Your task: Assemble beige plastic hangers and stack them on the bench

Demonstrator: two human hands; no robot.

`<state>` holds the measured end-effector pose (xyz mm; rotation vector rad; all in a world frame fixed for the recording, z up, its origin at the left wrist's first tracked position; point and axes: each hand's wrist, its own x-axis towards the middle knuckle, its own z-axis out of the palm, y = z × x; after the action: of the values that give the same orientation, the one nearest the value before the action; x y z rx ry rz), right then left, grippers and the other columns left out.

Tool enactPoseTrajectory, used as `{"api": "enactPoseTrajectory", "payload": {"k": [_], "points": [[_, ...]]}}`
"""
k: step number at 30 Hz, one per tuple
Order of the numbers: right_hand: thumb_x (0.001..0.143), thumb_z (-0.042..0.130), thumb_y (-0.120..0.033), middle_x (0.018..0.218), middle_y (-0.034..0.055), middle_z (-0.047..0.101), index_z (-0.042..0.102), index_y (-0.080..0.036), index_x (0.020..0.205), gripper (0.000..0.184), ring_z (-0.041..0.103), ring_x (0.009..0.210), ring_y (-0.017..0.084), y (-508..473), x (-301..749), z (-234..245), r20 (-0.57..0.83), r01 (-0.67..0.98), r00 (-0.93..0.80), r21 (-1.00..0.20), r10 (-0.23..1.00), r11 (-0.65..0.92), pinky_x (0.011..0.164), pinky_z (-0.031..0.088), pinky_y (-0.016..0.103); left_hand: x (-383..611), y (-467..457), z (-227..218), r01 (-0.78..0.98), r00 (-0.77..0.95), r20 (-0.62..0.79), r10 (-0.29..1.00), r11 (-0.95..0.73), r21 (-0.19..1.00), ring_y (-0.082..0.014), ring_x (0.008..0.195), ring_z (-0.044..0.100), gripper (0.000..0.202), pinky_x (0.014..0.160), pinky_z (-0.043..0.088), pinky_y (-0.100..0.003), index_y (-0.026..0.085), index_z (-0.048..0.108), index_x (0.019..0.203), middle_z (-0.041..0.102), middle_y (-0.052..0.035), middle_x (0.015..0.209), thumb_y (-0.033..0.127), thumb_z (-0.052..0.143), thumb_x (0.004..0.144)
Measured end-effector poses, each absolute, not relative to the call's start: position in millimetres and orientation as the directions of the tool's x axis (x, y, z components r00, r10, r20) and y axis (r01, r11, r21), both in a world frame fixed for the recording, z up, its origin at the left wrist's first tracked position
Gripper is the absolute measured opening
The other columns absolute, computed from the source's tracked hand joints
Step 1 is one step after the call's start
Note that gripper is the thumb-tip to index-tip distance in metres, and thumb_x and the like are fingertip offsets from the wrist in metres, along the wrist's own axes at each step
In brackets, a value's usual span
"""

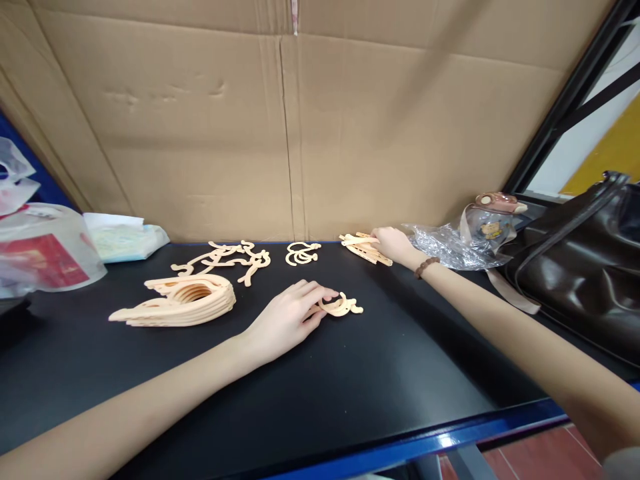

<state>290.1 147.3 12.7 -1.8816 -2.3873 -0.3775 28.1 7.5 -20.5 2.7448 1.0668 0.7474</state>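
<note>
My left hand (pixel 295 312) rests on the black table with its fingers closed on a small curved hanger-like piece (pixel 343 306), cream-coloured, whose hooked end points right. Farther off, my right hand (pixel 393 244) reaches to a loose pile of straight cream strips (pixel 361 245) near the cardboard; its fingertips are partly hidden, so I cannot tell whether it grips one. Left of my left hand lies a thick stack of cream hanger halves (pixel 195 303). Behind that stack are several wavy pieces (pixel 225 257), and a few thin curved pieces (pixel 301 253) lie near the middle.
A cardboard wall (pixel 200 133) stands along the back. On the right are crumpled clear plastic (pixel 440 243), a bottle with a brown lid (pixel 490 220) and a dark leather bag (pixel 585 267). A clear plastic tub (pixel 60 247) and a soft packet (pixel 127 238) stand left.
</note>
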Motion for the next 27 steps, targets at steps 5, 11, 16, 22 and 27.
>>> {"api": "enactPoseTrajectory", "payload": {"k": [5, 11, 16, 22, 27], "points": [[0.094, 0.049, -0.026, 0.099, 0.0126, 0.069, 0.065, -0.014, 0.1, 0.021, 0.064, 0.09, 0.022, 155, 292, 10, 0.206, 0.961, -0.273, 0.109, 0.94, 0.255, 0.07, 0.042, 0.025, 26, 12, -21, 0.592, 0.573, 0.395, 0.718, -0.696, 0.405, -0.02, 0.108, 0.053, 0.041, 0.093, 0.045, -0.037, 0.026, 0.05, 0.122, 0.057, -0.0034, 0.119, 0.024, 0.062, 0.082], [0.094, 0.052, -0.033, 0.094, 0.0118, 0.069, 0.065, -0.014, 0.094, 0.023, 0.064, 0.086, 0.022, 160, 289, 3, 0.22, 0.954, -0.296, 0.119, 0.929, 0.276, 0.066, 0.041, 0.025, 26, 15, -22, 0.601, 0.599, 0.378, 0.706, -0.708, 0.37, -0.0204, 0.108, 0.053, 0.018, 0.095, 0.042, -0.039, 0.026, 0.063, 0.104, 0.061, -0.0028, 0.115, 0.029, 0.057, 0.088], [0.095, 0.047, -0.024, 0.099, 0.0142, 0.064, 0.061, -0.011, 0.094, 0.019, 0.06, 0.094, 0.024, 157, 289, 4, 0.281, 0.944, -0.322, 0.162, 0.904, 0.286, 0.073, 0.041, 0.027, 27, 14, -22, 0.593, 0.615, 0.369, 0.697, -0.717, 0.367, -0.0181, 0.104, 0.054, 0.012, 0.091, 0.041, -0.035, 0.025, 0.064, 0.097, 0.063, -0.0007, 0.109, 0.029, 0.057, 0.088], [0.099, 0.037, -0.023, 0.101, 0.0179, 0.059, 0.052, -0.009, 0.098, 0.02, 0.056, 0.095, 0.028, 130, 286, 19, 0.367, 0.928, -0.369, 0.19, 0.854, 0.319, 0.075, 0.038, 0.033, 29, 10, -17, 0.611, 0.625, 0.33, 0.708, -0.706, 0.357, -0.0175, 0.098, 0.055, 0.011, 0.089, 0.038, -0.034, 0.025, 0.062, 0.095, 0.066, 0.0019, 0.098, 0.025, 0.059, 0.085], [0.101, 0.032, -0.027, 0.087, 0.0067, 0.063, 0.044, -0.017, 0.096, 0.016, 0.059, 0.075, 0.02, 81, 272, 19, 0.331, 0.864, -0.5, 0.128, 0.8, 0.487, 0.065, 0.037, 0.028, 30, 5, -13, 0.557, 0.677, 0.347, 0.649, -0.76, 0.336, -0.0168, 0.096, 0.055, 0.011, 0.09, 0.037, -0.032, 0.023, 0.062, 0.093, 0.065, 0.0014, 0.094, 0.021, 0.058, 0.084]]}}
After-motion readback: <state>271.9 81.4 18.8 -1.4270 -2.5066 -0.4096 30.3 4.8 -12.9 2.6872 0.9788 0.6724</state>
